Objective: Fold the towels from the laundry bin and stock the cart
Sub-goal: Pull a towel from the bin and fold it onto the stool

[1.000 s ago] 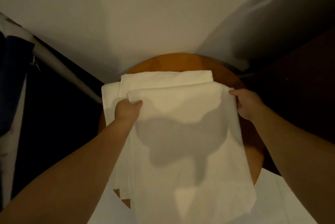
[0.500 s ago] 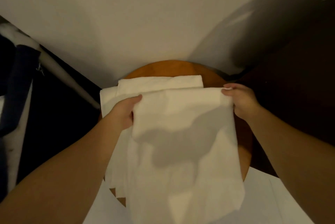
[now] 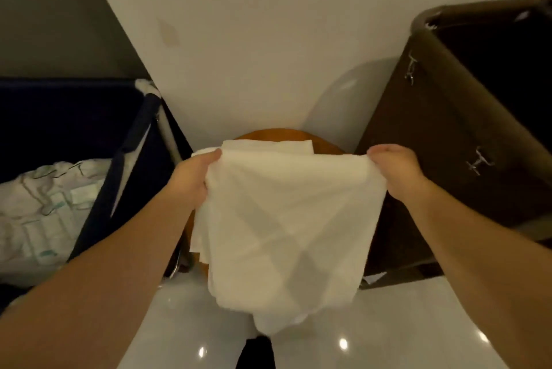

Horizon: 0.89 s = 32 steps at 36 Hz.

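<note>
Folded towel [image 3: 268, 146] at the table's [image 3: 330, 146] far edge, hanging towel [image 3: 283, 219] before it, laundry bin [image 3: 128, 156] left of the table, cart [image 3: 442, 141] right

Your left grip [image 3: 191, 180] a bare hand, your right grip [image 3: 398, 171] bare likewise, left forearm [image 3: 119, 255] and right forearm [image 3: 466, 249] uncovered to the view's lower corners

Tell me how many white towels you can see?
3. The held towel hangs from the left hand and right hand; a folded towel lies on the round table behind it; a third towel peeks out beneath, draping off the left edge. More may be hidden underneath.
</note>
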Each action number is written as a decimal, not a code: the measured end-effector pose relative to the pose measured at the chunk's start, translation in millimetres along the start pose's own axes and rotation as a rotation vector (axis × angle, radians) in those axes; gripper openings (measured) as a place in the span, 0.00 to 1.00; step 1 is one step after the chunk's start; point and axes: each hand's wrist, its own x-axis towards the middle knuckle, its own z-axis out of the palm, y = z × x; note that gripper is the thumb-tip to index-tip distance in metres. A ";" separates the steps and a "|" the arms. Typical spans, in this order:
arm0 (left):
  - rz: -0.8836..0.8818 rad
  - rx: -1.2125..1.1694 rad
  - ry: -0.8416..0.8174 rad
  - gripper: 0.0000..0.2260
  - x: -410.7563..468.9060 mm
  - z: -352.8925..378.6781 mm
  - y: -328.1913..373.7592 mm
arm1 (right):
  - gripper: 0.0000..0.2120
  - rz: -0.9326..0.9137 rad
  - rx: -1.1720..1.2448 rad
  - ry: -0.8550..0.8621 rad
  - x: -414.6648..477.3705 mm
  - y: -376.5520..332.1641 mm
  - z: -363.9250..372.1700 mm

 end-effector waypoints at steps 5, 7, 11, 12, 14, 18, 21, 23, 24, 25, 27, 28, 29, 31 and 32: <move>0.143 -0.011 0.044 0.15 -103.5 -12.4 16.9 | 0.11 -0.171 0.051 -0.074 -90.8 -26.0 -57.9; 0.200 -0.018 0.053 0.14 -144.9 -12.3 28.2 | 0.12 -0.249 0.048 -0.038 -121.1 -38.2 -79.5; 0.327 -0.033 0.040 0.16 -218.9 -9.9 58.2 | 0.13 -0.377 0.122 -0.013 -175.8 -73.2 -116.1; 0.345 -0.026 0.035 0.16 -234.0 -10.3 66.1 | 0.14 -0.399 0.146 -0.011 -188.2 -82.2 -123.7; 0.390 -0.003 0.040 0.15 -261.4 -11.0 81.9 | 0.14 -0.452 0.187 -0.018 -211.1 -98.0 -136.3; 0.467 0.048 0.074 0.14 -299.8 -14.8 110.1 | 0.13 -0.526 0.259 -0.111 -245.6 -119.0 -157.0; 0.518 0.070 0.113 0.16 -315.5 -21.8 126.3 | 0.14 -0.546 0.317 -0.107 -263.6 -130.0 -167.3; 0.551 0.080 0.146 0.19 -323.6 -24.3 134.8 | 0.13 -0.563 0.324 -0.081 -273.0 -137.0 -169.1; 0.565 0.091 0.161 0.20 -325.8 -26.3 138.9 | 0.13 -0.576 0.309 -0.067 -277.6 -141.0 -168.5; 0.567 0.113 0.171 0.20 -326.2 -29.8 143.9 | 0.12 -0.591 0.286 -0.053 -282.0 -145.3 -167.2; 0.568 0.174 0.182 0.23 -324.7 -36.3 154.2 | 0.11 -0.612 0.218 -0.010 -289.4 -154.3 -164.7; 0.568 0.204 0.175 0.25 -325.3 -39.8 161.4 | 0.11 -0.623 0.190 0.020 -293.3 -160.4 -161.9; 0.566 0.231 0.172 0.25 -325.0 -41.9 167.2 | 0.11 -0.629 0.171 0.045 -295.9 -165.0 -160.1; 0.588 0.280 0.188 0.25 -321.4 -44.3 179.1 | 0.10 -0.621 0.164 0.072 -300.6 -173.5 -155.4; 0.594 0.304 0.184 0.24 -320.1 -45.2 186.0 | 0.10 -0.607 0.178 0.076 -302.9 -177.8 -151.9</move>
